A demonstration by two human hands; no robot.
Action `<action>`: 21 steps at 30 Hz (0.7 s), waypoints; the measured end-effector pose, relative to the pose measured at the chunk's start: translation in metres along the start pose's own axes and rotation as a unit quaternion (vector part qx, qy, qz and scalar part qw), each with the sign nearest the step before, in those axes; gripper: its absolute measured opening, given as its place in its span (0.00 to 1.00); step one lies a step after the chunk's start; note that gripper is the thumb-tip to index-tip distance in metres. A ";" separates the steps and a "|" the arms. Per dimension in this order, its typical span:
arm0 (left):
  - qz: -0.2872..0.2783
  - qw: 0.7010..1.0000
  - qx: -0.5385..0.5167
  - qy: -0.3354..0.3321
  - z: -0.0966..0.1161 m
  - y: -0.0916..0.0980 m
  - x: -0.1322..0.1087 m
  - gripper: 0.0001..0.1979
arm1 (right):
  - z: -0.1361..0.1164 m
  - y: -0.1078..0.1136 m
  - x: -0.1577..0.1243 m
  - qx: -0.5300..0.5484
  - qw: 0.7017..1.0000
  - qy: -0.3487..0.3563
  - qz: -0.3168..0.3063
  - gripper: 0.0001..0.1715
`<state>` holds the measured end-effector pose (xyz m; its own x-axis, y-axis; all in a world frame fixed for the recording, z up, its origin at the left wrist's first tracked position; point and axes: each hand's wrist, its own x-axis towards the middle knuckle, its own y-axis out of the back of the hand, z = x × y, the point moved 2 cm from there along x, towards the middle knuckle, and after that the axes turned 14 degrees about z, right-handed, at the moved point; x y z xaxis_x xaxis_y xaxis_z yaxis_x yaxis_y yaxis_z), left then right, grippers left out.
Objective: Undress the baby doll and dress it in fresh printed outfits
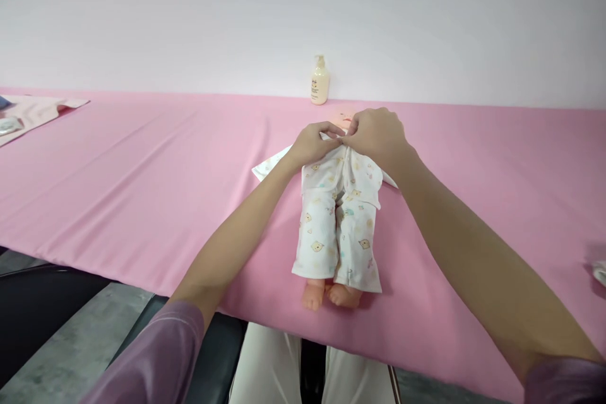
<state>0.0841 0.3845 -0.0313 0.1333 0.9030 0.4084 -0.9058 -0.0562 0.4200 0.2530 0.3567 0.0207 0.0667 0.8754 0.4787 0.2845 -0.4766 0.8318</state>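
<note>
A baby doll (313,295) lies on its back on the pink cloth, its feet toward me. It wears a white printed shirt (323,172) and matching trousers (316,237). My left hand (316,142) pinches the shirt's front edge near the neck, thumb and fingers closed. Right beside it, my right hand (376,134) pinches the other front edge at the collar. The fingertips of both hands nearly meet, and the fastening between them is too small to make out. Below the chest the shirt front parts slightly. My hands cover most of the doll's head.
A pump bottle (320,83) stands behind the doll by the white wall. The pink tablecloth (156,189) covers the table. At the far left lies a pale cloth (42,115) with a small packet (9,125). A white item (600,271) shows at the right edge.
</note>
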 end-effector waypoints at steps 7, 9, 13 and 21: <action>-0.001 1.000 -0.015 0.007 0.002 -0.002 -0.001 0.12 | 0.029 -0.002 -0.001 0.181 0.967 -0.164 -0.076 0.09; 0.006 1.000 0.008 -0.004 0.003 -0.003 0.000 0.13 | 0.035 -0.006 -0.005 0.203 0.961 -0.174 -0.075 0.09; 0.023 0.997 0.049 -0.060 0.003 -0.006 0.002 0.12 | 0.039 -0.009 -0.013 0.249 0.955 -0.156 -0.050 0.05; 0.031 0.989 0.087 -0.113 -0.001 -0.014 0.002 0.10 | 0.030 -0.003 -0.013 0.169 0.979 -0.113 -0.017 0.14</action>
<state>0.0964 0.3876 -0.0370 0.1844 0.7784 0.6001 -0.8343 -0.1988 0.5142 0.2804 0.3489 0.0035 0.2503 0.9042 0.3462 0.5887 -0.4260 0.6870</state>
